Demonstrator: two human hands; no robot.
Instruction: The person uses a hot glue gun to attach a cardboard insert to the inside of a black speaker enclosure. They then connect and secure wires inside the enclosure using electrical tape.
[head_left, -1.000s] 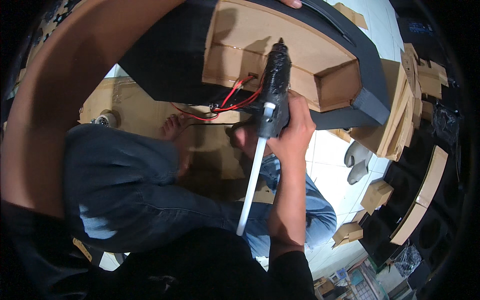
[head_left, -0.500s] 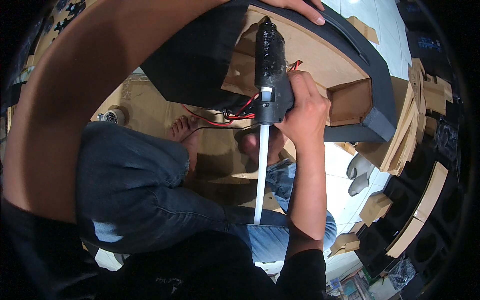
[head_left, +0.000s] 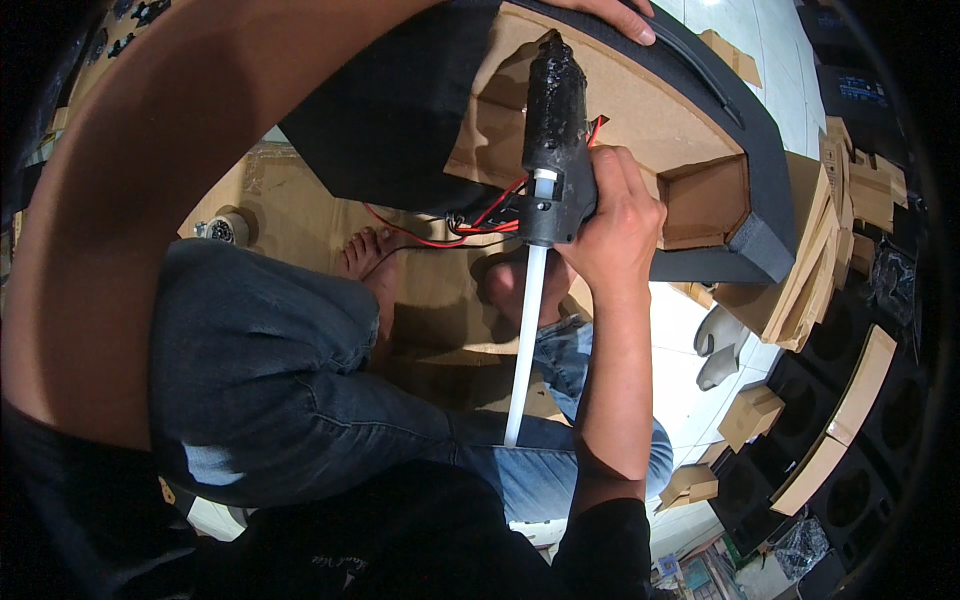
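Swinging upward over 2 earlier frames, the black hot-glue gun (head_left: 553, 130) with its white glue stick (head_left: 526, 345) now points into the curved brown fibreboard panel with black felt covering (head_left: 640, 110); right hand (head_left: 612, 215) is clenched around its handle, left hand (head_left: 607, 12) fingers rest on the panel's top edge, grip unclear

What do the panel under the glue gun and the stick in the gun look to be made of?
Panel: looks like raw fibreboard or thick cardboard, matte tan, with a black fabric-like covering over its outside. Stick: translucent whitish, smooth, probably hot-melt glue. Glue gun: black plastic, smeared, in the right hand.
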